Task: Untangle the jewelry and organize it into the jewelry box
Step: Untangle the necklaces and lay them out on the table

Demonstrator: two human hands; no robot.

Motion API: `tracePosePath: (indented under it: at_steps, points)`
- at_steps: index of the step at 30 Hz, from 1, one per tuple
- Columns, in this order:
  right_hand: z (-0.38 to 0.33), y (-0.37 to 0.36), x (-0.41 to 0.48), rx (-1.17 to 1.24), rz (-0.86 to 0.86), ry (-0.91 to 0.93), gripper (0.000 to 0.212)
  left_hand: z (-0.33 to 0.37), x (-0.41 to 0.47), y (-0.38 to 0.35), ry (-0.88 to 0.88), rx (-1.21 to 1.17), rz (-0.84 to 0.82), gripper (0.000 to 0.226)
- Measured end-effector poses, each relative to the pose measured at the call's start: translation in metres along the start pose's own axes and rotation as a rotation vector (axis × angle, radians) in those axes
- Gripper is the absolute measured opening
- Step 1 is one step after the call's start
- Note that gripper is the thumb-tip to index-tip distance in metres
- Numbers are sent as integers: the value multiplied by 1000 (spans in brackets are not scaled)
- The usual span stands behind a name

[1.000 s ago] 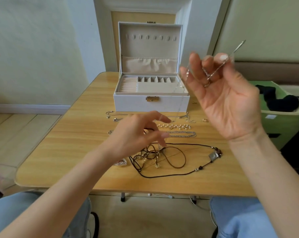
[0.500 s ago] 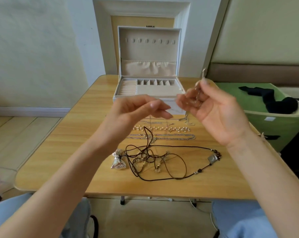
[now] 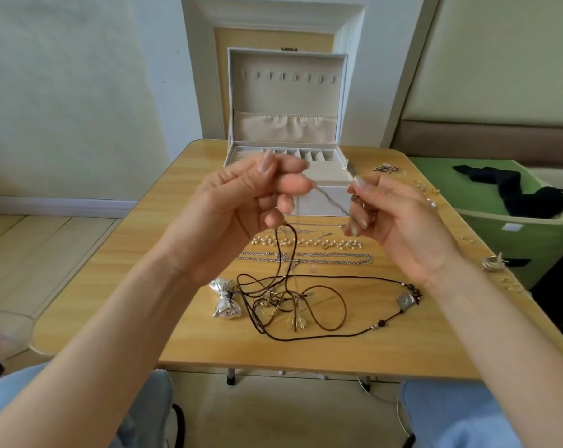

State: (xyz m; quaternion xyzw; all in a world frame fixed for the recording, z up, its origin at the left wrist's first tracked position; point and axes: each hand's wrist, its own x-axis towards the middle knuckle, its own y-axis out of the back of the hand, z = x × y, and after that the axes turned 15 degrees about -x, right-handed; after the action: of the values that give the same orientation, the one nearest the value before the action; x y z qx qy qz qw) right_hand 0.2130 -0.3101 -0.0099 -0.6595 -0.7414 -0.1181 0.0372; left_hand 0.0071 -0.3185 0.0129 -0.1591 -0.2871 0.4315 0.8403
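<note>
The fingers [image 3: 293, 184] of the left hand [image 3: 238, 218] and right hand [image 3: 403, 221] each pinch 1 thin silver chain [image 3: 330, 198], pulled tight between them above the counter [image 3: 112, 286]. A brown cord [image 3: 291, 244] runs from the left hand down to a messy knot [image 3: 273, 302]. The jewelry box [image 3: 283, 101] is open and looks empty, so most work is left.

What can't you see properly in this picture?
Head view:
- Box front and clasp: behind both hands.
- Ends of the chain: tucked inside the fingers of the left hand and right hand.
- Whether the cord is held at its top: the left hand covers it.
- Small bits at the far right: too small to name.
</note>
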Motion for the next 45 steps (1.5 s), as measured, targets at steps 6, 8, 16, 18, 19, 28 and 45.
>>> tracePosePath:
  at_steps: [6,8,16,18,19,28,45]
  points:
    - [4,3,0,-778,67,6,12,-1,-1,7,-3,126,-23,21]
    - [8,3,0,-967,39,-21,13,-3,-1,11,29,204,-2,17]
    - [-2,7,-9,-1015,-411,-245,12,-22,1,23,238,739,119,15]
    - [0,6,-10,-1100,-452,-250,11,-25,1,24,237,775,111,14]
    - [3,7,-9,-1159,-447,-249,11,-25,1,24,242,788,100,14]
    - [0,-26,-16,-481,-322,-113,44,-37,1,17,173,955,8,12]
    - [3,-14,-10,-412,-254,-93,7,-29,-3,27,208,684,55,6]
